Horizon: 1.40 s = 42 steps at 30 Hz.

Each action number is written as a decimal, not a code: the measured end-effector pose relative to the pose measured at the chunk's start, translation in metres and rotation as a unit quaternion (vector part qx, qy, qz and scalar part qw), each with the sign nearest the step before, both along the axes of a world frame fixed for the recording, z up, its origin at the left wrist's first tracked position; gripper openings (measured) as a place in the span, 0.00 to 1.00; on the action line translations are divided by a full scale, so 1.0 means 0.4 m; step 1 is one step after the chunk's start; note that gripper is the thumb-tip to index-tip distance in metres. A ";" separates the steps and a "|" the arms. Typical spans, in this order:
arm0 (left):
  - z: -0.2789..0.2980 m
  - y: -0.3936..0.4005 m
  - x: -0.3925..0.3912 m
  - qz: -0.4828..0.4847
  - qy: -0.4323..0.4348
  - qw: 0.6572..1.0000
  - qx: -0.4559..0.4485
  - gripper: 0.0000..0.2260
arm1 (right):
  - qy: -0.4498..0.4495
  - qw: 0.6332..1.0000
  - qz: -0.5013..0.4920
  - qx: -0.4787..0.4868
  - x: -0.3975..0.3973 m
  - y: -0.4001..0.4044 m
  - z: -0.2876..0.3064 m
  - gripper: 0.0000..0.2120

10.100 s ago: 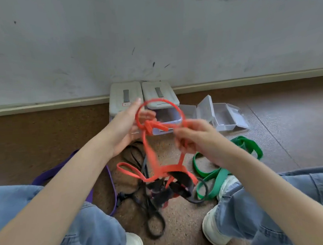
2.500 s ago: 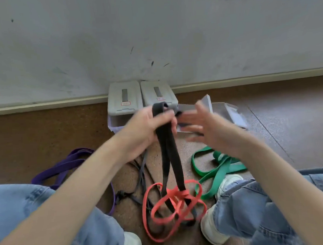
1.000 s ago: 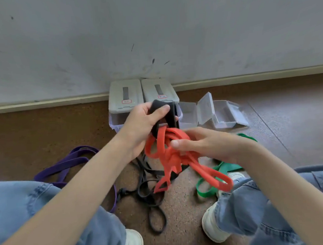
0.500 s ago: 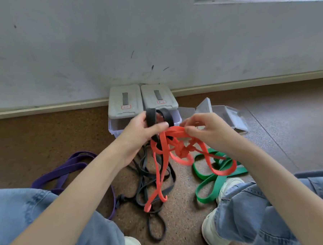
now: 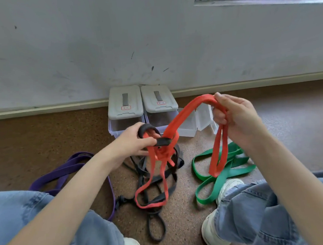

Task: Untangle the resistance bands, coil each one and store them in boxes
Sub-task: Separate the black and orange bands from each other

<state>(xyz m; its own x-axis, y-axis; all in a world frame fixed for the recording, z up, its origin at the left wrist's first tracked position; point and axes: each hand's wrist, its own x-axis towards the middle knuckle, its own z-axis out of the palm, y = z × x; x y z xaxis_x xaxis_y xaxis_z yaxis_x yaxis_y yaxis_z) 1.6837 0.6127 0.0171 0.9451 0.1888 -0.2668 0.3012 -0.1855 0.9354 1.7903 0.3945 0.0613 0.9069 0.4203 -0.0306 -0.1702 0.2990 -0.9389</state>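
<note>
My left hand pinches the black band at a loop held in mid-air, where a knot of the red band wraps round it. Up and to the right, my right hand grips a doubled length of the red band, whose loops hang below my fist. More black and red band trails down onto the floor between my knees. On the floor lie a green band at the right and a purple band at the left.
Two closed grey-lidded boxes stand against the wall. An open clear box lies to their right, partly behind the red band. My knees in blue jeans and white shoes frame the brown floor.
My right hand has pulled a length of the red band up and to the right, away from the knot. My left hand has stayed put on the black band.
</note>
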 end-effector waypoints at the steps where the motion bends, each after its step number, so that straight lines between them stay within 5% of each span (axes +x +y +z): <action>1: 0.002 0.001 -0.001 0.014 -0.001 0.998 -0.066 0.11 | -0.004 1.000 -0.014 -0.026 0.002 0.000 -0.006 0.07; 5: 0.023 0.004 0.000 0.074 -0.037 0.975 -0.206 0.13 | -0.020 0.954 0.031 -0.298 -0.004 0.015 -0.038 0.10; 9: 0.055 0.008 -0.001 0.032 -0.086 0.986 -0.138 0.16 | -0.100 0.891 0.137 -0.421 -0.022 0.017 -0.053 0.31; 13: 0.081 -0.021 0.000 -0.005 -0.132 0.990 -0.038 0.16 | -0.143 0.922 0.164 -0.321 -0.022 0.017 -0.034 0.34; 17: 0.087 -0.035 -0.005 0.004 -0.134 0.990 -0.034 0.17 | -0.201 0.888 0.253 -0.328 -0.064 0.044 -0.046 0.22; 19: 0.086 -0.029 -0.002 0.031 -0.131 0.990 -0.046 0.16 | -0.208 0.909 0.192 -0.307 -0.065 0.051 -0.043 0.09; 24: 0.051 -0.009 0.011 0.083 0.006 0.996 -0.044 0.07 | -0.156 0.934 -0.083 -0.309 -0.020 0.028 -0.051 0.06; 26: 0.026 -0.011 0.007 0.050 0.083 0.995 -0.034 0.12 | -0.184 0.910 -0.153 -0.339 -0.014 0.021 -0.059 0.04; 28: 0.011 -0.003 0.004 0.059 0.126 0.990 -0.024 0.20 | -0.163 0.925 -0.168 -0.300 -0.008 0.012 -0.056 0.05; 32: 0.003 0.002 0.008 -0.056 0.136 0.965 0.217 0.28 | -0.139 0.967 -0.096 -0.193 -0.027 0.014 -0.029 0.06; 34: 0.020 -0.024 0.011 -0.097 0.067 0.957 0.265 0.33 | -0.161 0.974 -0.028 -0.156 -0.041 0.025 -0.005 0.07; 38: 0.043 -0.070 0.018 -0.128 -0.111 0.978 0.123 0.24 | -0.190 0.971 0.060 -0.129 -0.052 0.042 0.032 0.08; 42: 0.043 -0.081 -0.004 -0.122 -0.063 0.986 -0.094 0.11 | -0.201 0.966 0.019 -0.161 -0.054 0.036 0.033 0.07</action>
<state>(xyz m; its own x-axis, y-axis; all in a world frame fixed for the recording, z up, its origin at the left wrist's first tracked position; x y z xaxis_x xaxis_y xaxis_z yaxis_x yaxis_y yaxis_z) 1.6820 0.5804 0.0345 0.9840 -0.0909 -0.1535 0.1487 -0.0581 0.9872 1.7688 0.4090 0.0747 0.8570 0.4807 0.1857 0.2216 -0.0184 -0.9750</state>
